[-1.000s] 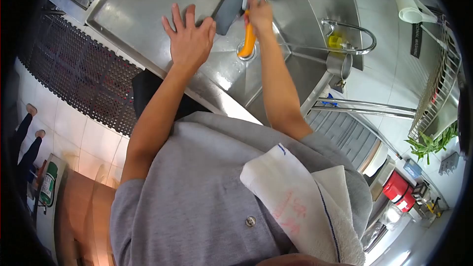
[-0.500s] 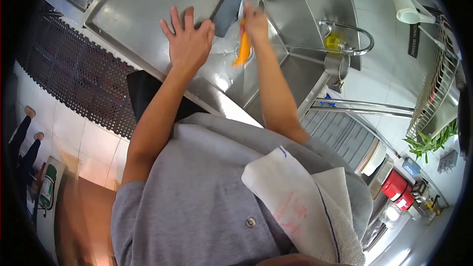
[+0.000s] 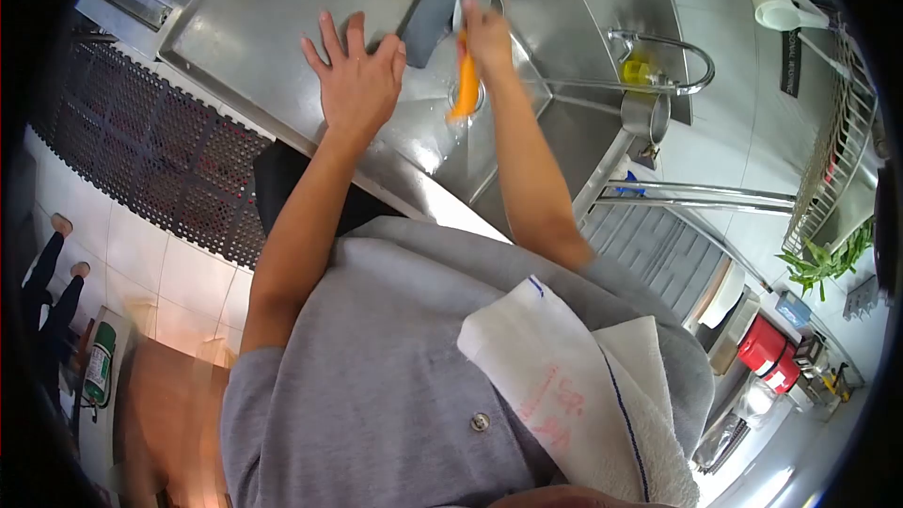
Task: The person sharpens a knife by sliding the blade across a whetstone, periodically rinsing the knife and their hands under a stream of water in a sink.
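Observation:
My left hand (image 3: 357,85) lies with fingers spread on the steel sink top (image 3: 273,28). My right hand (image 3: 488,39) is closed round an orange-handled tool (image 3: 467,87). The handle sticks out below the fist, over the basin side. Beyond the fist a pale, blurred band runs toward the top edge; motion and the frame edge hide what the tool's far end is. A dark grey flat shape (image 3: 435,14) lies between my two hands, and its lower tip is close to my left thumb. Wet, shiny patches show on the steel below.
A curved tap (image 3: 696,75) reaches over the sink from the right, near a yellow bottle (image 3: 638,73) and a metal cup (image 3: 647,118). A wire rack (image 3: 832,150) hangs on the wall. A perforated black mat (image 3: 169,141) covers the floor at left. Another person's legs (image 3: 52,273) are at far left.
The right fist and the orange-handled tool have shifted very slightly upward. The left hand keeps its spread pose on the steel. The whole view has turned a little.

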Demonstrator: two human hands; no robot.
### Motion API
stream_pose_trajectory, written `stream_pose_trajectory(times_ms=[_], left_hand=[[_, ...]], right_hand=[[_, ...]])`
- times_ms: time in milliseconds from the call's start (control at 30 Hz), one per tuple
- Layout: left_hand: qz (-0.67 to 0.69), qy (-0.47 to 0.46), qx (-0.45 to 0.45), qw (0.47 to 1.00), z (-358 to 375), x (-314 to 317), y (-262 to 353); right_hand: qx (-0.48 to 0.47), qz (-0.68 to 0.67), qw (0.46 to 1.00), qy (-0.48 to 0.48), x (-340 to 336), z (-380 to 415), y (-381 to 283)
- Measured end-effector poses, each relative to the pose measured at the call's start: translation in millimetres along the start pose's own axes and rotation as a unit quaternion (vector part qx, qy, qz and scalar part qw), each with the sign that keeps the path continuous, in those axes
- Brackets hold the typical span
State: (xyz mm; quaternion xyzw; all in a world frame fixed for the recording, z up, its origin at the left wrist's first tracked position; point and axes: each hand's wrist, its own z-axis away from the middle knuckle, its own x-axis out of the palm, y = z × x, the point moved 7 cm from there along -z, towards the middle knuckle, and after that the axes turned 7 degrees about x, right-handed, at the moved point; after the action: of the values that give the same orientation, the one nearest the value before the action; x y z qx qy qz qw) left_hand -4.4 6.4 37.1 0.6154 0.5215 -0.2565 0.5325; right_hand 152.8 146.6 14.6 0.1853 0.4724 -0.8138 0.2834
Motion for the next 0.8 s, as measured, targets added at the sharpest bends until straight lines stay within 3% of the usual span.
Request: stream_pose_trajectory(times_ms=[100,167,267,333,400,500,533,600,667,733,800], left_hand=[[0.007,-0.009,-0.011,1.0,0.6,2.5,-1.3],[0.011,-0.015,-0.021,1.0,3.0,3.1,0.7],[0.008,-0.017,-0.013,1.0,2.3,4.4,-3.6],[0.01,-0.004,-0.001,1.0,-1.0,4.1,1.4],[0.009,-0.013,-0.007,1.0,1.5,4.9,0.0],[0.006,-0.002,0.002,1.0,-0.4,1.6,0.5],[0.009,0.001,-0.003,1.0,-1.7,2.3,0.4],[0.029,-0.012,-0.015,0.999,1.9,4.9,-1.3],[0.007,-0.019,-0.023,1.0,0.0,2.7,-1.4],[-0.001,-0.038,-0.003,0.999,6.7,4.9,0.7],[0.005,-0.014,-0.001,1.0,3.3,6.0,-0.2]], right_hand=[[0.037,0.123,0.989,-0.071,-11.2,70.5,81.8],[0.09,0.089,0.983,-0.134,-23.3,127.5,94.6],[0.08,0.155,0.979,-0.109,-35.1,91.7,52.9],[-0.07,0.131,0.988,-0.033,-21.3,33.3,8.1],[0.014,0.016,1.0,0.007,-8.4,-10.5,-4.5],[-0.029,0.053,0.998,-0.005,-12.6,18.8,16.4],[0.023,0.069,0.997,-0.023,-19.5,50.9,32.7],[-0.03,0.185,0.976,-0.112,-34.6,77.7,120.0],[0.134,0.165,0.967,-0.143,-56.8,135.2,92.0],[0.105,0.187,0.966,-0.141,-61.6,102.7,66.0],[-0.008,0.155,0.985,-0.078,-39.8,52.4,16.3]])
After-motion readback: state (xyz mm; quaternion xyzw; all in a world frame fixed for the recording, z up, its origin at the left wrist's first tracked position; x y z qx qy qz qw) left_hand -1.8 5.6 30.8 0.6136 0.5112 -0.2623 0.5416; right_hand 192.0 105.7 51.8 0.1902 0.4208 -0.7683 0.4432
